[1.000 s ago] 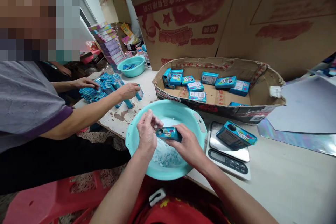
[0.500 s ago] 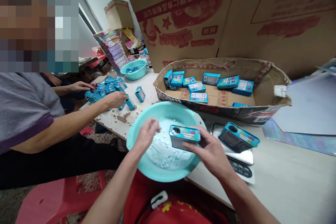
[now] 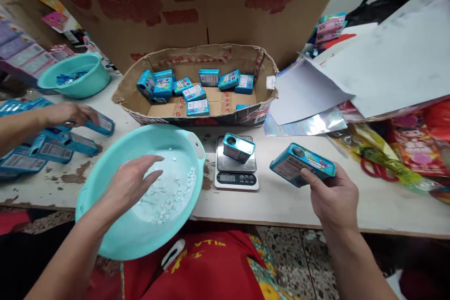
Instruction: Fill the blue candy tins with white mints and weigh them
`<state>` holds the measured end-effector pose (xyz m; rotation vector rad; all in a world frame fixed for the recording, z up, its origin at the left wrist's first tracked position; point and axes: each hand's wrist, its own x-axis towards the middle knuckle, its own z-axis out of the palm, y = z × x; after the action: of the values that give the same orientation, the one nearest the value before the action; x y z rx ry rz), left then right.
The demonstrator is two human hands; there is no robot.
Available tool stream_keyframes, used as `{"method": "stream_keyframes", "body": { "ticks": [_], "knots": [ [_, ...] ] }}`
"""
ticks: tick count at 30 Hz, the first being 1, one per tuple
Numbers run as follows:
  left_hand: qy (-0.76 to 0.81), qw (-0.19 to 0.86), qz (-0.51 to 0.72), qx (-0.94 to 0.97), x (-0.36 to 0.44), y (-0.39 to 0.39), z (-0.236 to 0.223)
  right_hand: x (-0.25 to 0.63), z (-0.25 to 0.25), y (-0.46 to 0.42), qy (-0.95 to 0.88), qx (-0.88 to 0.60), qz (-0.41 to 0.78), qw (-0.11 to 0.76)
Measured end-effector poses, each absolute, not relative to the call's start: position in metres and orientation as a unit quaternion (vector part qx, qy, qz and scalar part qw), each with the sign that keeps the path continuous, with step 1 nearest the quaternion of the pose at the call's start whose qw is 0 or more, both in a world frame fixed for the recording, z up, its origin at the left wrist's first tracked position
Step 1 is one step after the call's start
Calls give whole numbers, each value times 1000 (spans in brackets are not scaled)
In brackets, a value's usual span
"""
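Observation:
My right hand (image 3: 332, 197) grips a small blue tin (image 3: 301, 164) with a round hole in its top, held above the white table to the right of a digital scale (image 3: 236, 172). A second blue tin (image 3: 238, 147) stands on the scale. My left hand (image 3: 131, 183) hovers open, fingers loosely spread, over small pale blue-white tablets (image 3: 168, 196) lying in a teal plastic basin (image 3: 105, 168) at the table's front edge.
A shallow cardboard tray (image 3: 133, 88) behind the scale holds several blue tins. At the left a co-worker's hand (image 3: 66, 113) holds a blue tin among several others. A second teal basin (image 3: 75, 75) stands far left. Paper sheets (image 3: 369, 61) and packets lie at right.
My right hand carried its tin rightward, away from the basin and past the scale. My left hand opened over the tablets. The camera turned right, and the co-worker is now mostly out of view.

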<state>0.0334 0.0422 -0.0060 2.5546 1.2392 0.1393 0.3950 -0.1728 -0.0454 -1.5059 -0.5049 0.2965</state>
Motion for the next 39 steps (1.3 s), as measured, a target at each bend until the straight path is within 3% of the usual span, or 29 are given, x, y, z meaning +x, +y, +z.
{"method": "stream_keyframes", "body": {
  "ticks": [8,18,20,23,25,27,29,33,36,39],
  "knots": [
    [313,134,141,930,128,44,36,404,-100,-180,-217,-723,100,648],
    [201,208,34,957,204,49,20,404,-114,-193,-287,-715,122,625],
    [194,212,25,957,211,51,10,405,-112,-197,-323,-718,57,613],
    [187,240,45,952,216,53,-1,392,-93,-197,-384,-696,-167,583],
    [194,269,87,939,214,50,0,375,-71,-188,-421,-657,-250,573],
    [207,312,138,917,204,42,6,355,-49,-169,-464,-654,-196,564],
    [227,388,183,874,189,30,14,337,-29,-144,-510,-676,-67,528],
    [309,623,279,662,150,6,20,315,0,-94,-587,-641,188,458],
    [358,754,397,382,124,-3,20,299,17,-69,-648,-586,196,445],
    [361,775,490,171,108,-3,23,278,28,-53,-735,-530,116,406]
  ]
}}
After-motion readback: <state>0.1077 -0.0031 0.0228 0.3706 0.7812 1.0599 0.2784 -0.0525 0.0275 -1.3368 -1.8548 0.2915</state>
